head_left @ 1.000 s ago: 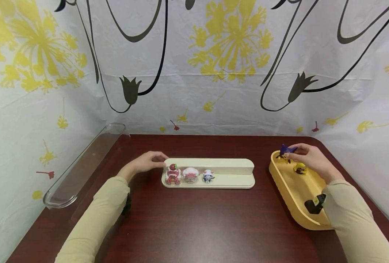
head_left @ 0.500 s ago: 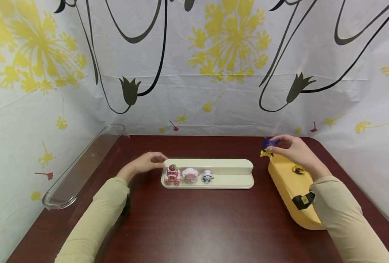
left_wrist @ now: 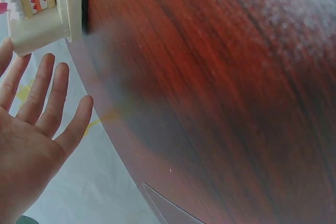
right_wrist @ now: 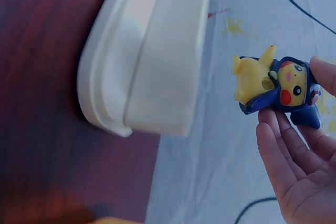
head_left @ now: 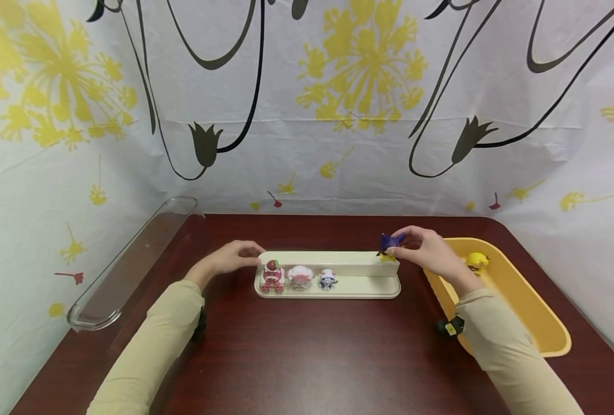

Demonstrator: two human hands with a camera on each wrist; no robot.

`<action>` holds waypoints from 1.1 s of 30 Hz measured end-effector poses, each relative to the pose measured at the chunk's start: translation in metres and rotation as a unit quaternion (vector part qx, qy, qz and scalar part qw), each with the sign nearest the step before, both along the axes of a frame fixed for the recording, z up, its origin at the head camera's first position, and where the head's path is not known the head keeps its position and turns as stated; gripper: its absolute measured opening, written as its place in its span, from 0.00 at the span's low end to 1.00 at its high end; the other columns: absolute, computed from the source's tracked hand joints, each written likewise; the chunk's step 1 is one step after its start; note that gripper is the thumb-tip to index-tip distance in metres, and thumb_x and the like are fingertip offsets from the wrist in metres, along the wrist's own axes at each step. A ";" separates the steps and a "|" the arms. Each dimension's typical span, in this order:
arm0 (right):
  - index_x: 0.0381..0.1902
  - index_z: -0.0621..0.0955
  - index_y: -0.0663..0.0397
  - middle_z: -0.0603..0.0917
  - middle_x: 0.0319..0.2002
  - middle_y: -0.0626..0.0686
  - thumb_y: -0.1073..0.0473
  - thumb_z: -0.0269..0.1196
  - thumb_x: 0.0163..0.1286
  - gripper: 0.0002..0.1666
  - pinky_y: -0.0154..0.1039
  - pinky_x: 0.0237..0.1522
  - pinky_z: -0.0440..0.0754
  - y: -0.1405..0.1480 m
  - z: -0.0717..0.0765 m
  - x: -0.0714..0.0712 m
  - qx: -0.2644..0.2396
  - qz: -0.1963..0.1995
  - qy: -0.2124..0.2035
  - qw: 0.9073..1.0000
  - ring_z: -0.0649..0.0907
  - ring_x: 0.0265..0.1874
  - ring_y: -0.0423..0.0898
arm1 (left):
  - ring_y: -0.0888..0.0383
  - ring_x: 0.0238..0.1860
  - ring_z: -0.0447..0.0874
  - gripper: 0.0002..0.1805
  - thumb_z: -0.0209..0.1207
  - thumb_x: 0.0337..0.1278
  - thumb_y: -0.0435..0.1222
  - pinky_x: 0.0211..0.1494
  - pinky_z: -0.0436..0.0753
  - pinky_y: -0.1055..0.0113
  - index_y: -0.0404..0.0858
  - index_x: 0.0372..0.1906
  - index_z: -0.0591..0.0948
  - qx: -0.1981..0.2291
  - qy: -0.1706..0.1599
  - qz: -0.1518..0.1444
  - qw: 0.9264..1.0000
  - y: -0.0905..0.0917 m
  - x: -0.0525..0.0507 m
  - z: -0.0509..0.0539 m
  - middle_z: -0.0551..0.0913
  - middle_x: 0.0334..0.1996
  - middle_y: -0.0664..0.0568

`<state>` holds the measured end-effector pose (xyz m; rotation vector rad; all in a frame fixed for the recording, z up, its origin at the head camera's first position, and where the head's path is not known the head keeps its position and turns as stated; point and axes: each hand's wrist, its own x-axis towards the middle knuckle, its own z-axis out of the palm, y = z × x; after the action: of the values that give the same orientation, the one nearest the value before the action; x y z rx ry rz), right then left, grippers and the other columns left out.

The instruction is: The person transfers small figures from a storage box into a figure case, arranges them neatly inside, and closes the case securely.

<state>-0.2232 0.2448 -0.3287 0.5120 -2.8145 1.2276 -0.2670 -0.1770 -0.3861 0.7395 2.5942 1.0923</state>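
My right hand (head_left: 425,252) pinches a Pikachu figurine (right_wrist: 286,82) in a dark blue-purple hooded cape. It hangs over the raised back step at the right end of a cream two-level display stand (head_left: 358,283); in the right wrist view a gap shows between them. With fairly straight fingers, my left hand (head_left: 230,256) touches the stand's left end. On the lower level, from the left, stand a pink figurine with a strawberry on top (head_left: 272,278), a pink-and-white fluffy figurine (head_left: 300,277) and a small white-and-blue figurine (head_left: 328,279).
A yellow tray (head_left: 532,305) lies on the right, partly under the right forearm, with a yellow figurine (head_left: 477,262) inside. A clear plastic cover (head_left: 135,262) leans along the left. Behind the dark red table (head_left: 307,357) hangs a patterned sheet (head_left: 265,98).
My right hand has carried the Pikachu figurine out from above the yellow tray, leftward to the stand's right end. My left hand has stayed at the stand's left end.
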 end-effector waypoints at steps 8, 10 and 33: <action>0.41 0.77 0.58 0.79 0.30 0.53 0.49 0.65 0.54 0.22 0.39 0.29 0.75 -0.018 -0.020 0.004 -0.010 0.006 -0.003 1.000 0.78 0.29 0.47 | 0.53 0.43 0.73 0.16 0.56 0.56 0.36 0.48 0.69 0.56 0.34 0.48 0.76 -0.004 -0.001 0.001 1.000 0.000 -0.001 0.000 0.78 0.39 0.50; 0.40 0.78 0.57 0.79 0.29 0.52 0.49 0.66 0.52 0.22 0.40 0.29 0.75 -0.023 -0.025 0.006 -0.012 0.005 0.003 1.000 0.77 0.29 0.47 | 0.53 0.43 0.73 0.16 0.55 0.56 0.37 0.48 0.69 0.56 0.33 0.48 0.76 -0.003 -0.001 0.001 1.000 0.000 -0.001 0.000 0.78 0.39 0.50; 0.38 0.78 0.57 0.79 0.30 0.51 0.50 0.68 0.51 0.21 0.38 0.33 0.75 -0.055 -0.063 0.013 -0.052 -0.002 -0.017 0.999 0.78 0.31 0.45 | 0.49 0.43 0.73 0.15 0.54 0.57 0.33 0.48 0.69 0.53 0.30 0.48 0.75 0.007 -0.004 -0.001 1.000 0.004 0.011 0.015 0.77 0.40 0.45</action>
<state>-0.2100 0.1900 -0.3918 0.4849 -2.7594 1.3858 -0.2563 -0.1729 -0.3715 0.7387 2.5809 1.1106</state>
